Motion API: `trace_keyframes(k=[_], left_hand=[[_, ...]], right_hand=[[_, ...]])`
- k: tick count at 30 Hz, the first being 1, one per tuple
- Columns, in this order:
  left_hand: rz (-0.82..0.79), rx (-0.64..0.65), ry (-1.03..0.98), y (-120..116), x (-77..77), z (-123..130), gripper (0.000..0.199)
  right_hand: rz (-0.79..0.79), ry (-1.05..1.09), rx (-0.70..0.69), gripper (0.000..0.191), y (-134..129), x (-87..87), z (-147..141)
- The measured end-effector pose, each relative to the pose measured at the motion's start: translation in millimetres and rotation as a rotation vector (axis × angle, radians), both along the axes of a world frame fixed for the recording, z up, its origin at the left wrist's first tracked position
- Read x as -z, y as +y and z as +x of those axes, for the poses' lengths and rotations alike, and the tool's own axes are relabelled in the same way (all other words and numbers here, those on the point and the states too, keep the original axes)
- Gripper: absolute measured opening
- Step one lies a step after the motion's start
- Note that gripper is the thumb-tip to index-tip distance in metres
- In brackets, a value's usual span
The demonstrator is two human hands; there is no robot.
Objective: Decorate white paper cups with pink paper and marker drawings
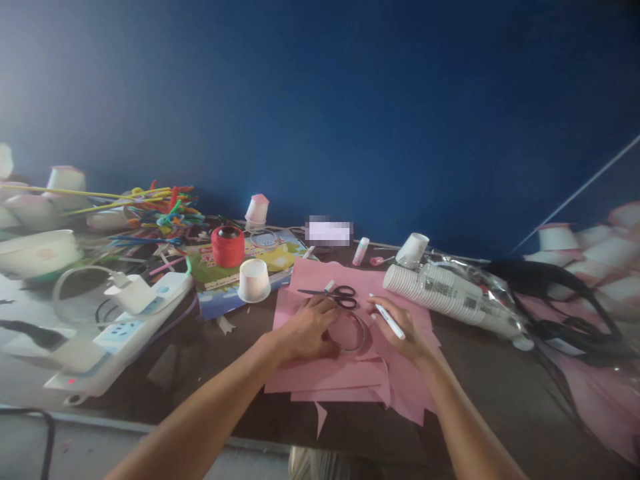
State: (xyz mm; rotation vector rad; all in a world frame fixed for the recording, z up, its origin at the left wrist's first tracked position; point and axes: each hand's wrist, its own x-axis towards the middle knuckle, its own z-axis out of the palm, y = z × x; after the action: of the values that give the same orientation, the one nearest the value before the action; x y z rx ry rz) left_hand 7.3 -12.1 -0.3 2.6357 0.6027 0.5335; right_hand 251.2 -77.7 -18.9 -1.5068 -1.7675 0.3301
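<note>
Pink paper sheets (325, 377) lie stacked on the dark table before me. On top rests a thin round ring (361, 327), like a clear circular band. My left hand (313, 327) lies over the ring's left side, fingers and thumb bent round its edge and holding it against the paper. To the right, my right hand (400, 330) grips a white marker (390, 321), its tip pointing up and left, apart from the ring. Black-handled scissors (345, 293) lie just beyond my left fingers, beside a small white piece (330, 286).
A paper cup (254, 280) and red string spool (228, 247) stand on a colourful book (215, 297). At left are a power strip (120, 333) and pipe cleaners (170, 207). A glue stick (361, 251) and stacked cups (440, 293) sit right of the paper.
</note>
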Motion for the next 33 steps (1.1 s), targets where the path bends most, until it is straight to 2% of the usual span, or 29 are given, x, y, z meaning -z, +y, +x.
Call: trace_keyframes(k=[7,17,33], left_hand=[[-0.007,0.008,0.037,-1.8,-6.2,1.5,0.073],[-0.002,0.026,0.044,-2.2,-7.1,1.9,0.071],[-0.019,0.032,0.071,-2.4,-8.2,3.4,0.072]], right_hand=[[-0.006,0.003,0.018,0.028,1.7,1.7,-0.3],[-0.066,0.011,0.022,0.03,1.9,1.4,0.9],[-0.057,-0.013,0.023,0.029,1.8,-0.3,-0.5]])
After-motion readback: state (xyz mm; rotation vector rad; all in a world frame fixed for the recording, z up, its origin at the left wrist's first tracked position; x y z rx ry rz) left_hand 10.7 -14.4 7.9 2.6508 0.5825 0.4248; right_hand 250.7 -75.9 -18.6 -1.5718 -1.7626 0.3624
